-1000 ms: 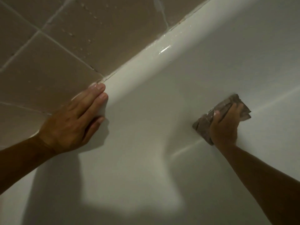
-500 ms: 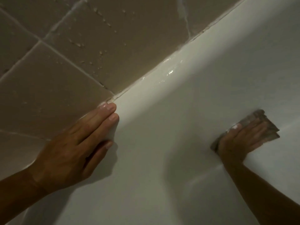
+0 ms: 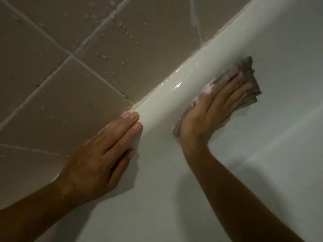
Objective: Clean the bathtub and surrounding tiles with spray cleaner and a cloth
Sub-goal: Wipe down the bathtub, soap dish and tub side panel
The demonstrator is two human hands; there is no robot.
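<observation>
Cloth (image 3: 248, 79) half-hidden under right hand (image 3: 208, 116)

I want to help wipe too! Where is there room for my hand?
Bare tub wall lies right of the right hand and cloth. The tiles above the left hand are free too. On the rim, only a narrow gap separates both hands.

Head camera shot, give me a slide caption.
Right hand presses cloth against tub wall below rim; left hand braces.
</observation>
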